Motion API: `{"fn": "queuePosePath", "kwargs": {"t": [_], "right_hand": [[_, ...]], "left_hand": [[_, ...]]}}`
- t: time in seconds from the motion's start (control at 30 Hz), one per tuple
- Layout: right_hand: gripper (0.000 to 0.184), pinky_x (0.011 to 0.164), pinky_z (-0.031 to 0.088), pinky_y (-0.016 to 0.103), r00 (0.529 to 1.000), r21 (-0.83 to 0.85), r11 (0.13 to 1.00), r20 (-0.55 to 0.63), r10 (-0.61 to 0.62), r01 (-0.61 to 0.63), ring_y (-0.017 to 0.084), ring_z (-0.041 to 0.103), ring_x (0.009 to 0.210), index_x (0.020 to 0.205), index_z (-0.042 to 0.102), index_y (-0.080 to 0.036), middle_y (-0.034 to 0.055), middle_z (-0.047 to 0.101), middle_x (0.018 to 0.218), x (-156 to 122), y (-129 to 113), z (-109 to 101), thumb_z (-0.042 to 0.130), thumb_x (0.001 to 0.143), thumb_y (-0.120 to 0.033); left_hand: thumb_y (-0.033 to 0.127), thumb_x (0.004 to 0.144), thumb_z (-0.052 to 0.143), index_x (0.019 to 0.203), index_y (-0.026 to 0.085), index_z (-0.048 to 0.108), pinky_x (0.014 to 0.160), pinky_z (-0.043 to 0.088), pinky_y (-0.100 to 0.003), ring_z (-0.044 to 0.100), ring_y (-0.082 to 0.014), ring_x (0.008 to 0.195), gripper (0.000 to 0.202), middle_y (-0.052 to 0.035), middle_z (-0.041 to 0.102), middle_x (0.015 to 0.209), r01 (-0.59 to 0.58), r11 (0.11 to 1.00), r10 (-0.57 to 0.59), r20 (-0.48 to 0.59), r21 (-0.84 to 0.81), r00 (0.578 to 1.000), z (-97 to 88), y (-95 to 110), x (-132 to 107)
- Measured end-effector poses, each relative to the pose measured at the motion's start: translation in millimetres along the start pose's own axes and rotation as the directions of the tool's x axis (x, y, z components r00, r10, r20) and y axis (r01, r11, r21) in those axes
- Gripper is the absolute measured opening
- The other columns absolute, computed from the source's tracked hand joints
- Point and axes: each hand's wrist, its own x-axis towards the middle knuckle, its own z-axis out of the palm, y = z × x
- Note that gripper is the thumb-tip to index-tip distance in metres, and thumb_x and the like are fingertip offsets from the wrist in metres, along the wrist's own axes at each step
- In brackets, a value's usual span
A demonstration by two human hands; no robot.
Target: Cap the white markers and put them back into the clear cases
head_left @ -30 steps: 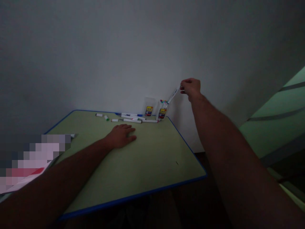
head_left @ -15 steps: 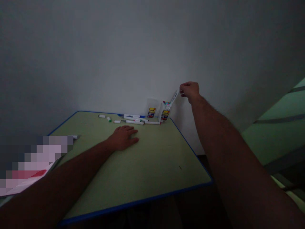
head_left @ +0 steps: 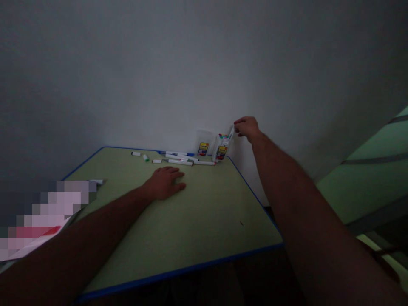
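Observation:
My right hand (head_left: 246, 127) is pinched on the top end of a white marker (head_left: 230, 133). The marker's lower end is inside a clear pack (head_left: 221, 149) that stands at the far right corner of the green table (head_left: 191, 221) and holds other markers. A second clear pack (head_left: 204, 144) stands just left of it. My left hand (head_left: 165, 182) lies flat on the table, fingers stretched out, holding nothing. Several loose markers (head_left: 180, 160) lie just beyond its fingertips, and two small caps (head_left: 145, 158) lie further left.
The table has a blue edge and stands against a pale wall. A blurred-out patch (head_left: 41, 216) covers something on its left side, with a marker tip (head_left: 99, 182) showing beside it. A green surface (head_left: 366, 178) lies off to the right.
My right hand has come down and to the left, lowering the marker into the right-hand pack. My left hand has stayed flat on the table.

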Motion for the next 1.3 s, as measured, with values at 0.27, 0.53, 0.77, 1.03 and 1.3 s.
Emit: {"fn": "queuePosePath", "kwargs": {"t": [0.27, 0.53, 0.77, 1.03, 1.3], "right_hand": [[0.022, 0.050, 0.057, 0.031, 0.993, -0.111, 0.993, 0.117, -0.026, 0.039, 0.013, 0.057, 0.048, 0.074, 0.072, -0.014, 0.0017, 0.060, 0.055, -3, 12, 9, 0.067, 0.062, 0.004], [0.022, 0.050, 0.058, 0.032, 0.982, -0.226, 0.970, 0.180, -0.053, 0.094, 0.016, 0.061, 0.049, 0.072, 0.073, -0.014, 0.0040, 0.064, 0.058, -9, 14, 11, 0.072, 0.059, 0.004], [0.013, 0.052, 0.058, 0.033, 0.974, -0.280, 0.952, 0.218, -0.060, 0.121, 0.016, 0.061, 0.046, 0.069, 0.074, -0.013, 0.0050, 0.065, 0.058, -8, 13, 13, 0.077, 0.063, -0.003], [0.010, 0.069, 0.057, 0.029, 0.960, -0.448, 0.860, 0.238, -0.148, 0.244, 0.019, 0.068, 0.072, 0.072, 0.075, -0.015, 0.0051, 0.069, 0.065, -3, 20, 17, 0.075, 0.065, -0.008], [0.006, 0.079, 0.055, 0.033, 0.951, -0.491, 0.823, 0.251, -0.179, 0.285, 0.022, 0.068, 0.079, 0.070, 0.073, -0.015, 0.0077, 0.069, 0.072, -3, 19, 19, 0.079, 0.066, -0.015]], "left_hand": [[0.068, 0.088, 0.035, 0.138, 0.027, 0.055, 0.110, 0.031, -0.050, 0.041, -0.0316, 0.137, 0.068, -0.0092, 0.049, 0.148, 0.005, 1.000, -0.005, 0.010, -0.001, 1.000, 1.1, -1, 0], [0.067, 0.088, 0.036, 0.137, 0.028, 0.056, 0.110, 0.031, -0.048, 0.042, -0.0293, 0.136, 0.066, -0.0089, 0.050, 0.148, 0.001, 1.000, -0.001, 0.015, 0.005, 1.000, -2.2, 2, 0], [0.067, 0.088, 0.035, 0.137, 0.026, 0.056, 0.110, 0.031, -0.049, 0.043, -0.0309, 0.135, 0.068, -0.0105, 0.050, 0.147, -0.001, 1.000, 0.001, 0.005, 0.008, 1.000, -0.8, 2, 1], [0.066, 0.088, 0.037, 0.137, 0.026, 0.056, 0.111, 0.031, -0.048, 0.043, -0.0303, 0.136, 0.067, -0.0105, 0.050, 0.147, -0.004, 1.000, 0.004, 0.003, 0.000, 1.000, -1.2, 1, 1], [0.067, 0.088, 0.038, 0.137, 0.026, 0.057, 0.110, 0.031, -0.049, 0.044, -0.0317, 0.135, 0.067, -0.0106, 0.050, 0.147, -0.003, 1.000, 0.003, -0.002, -0.001, 1.000, -2.7, 4, 0]]}}
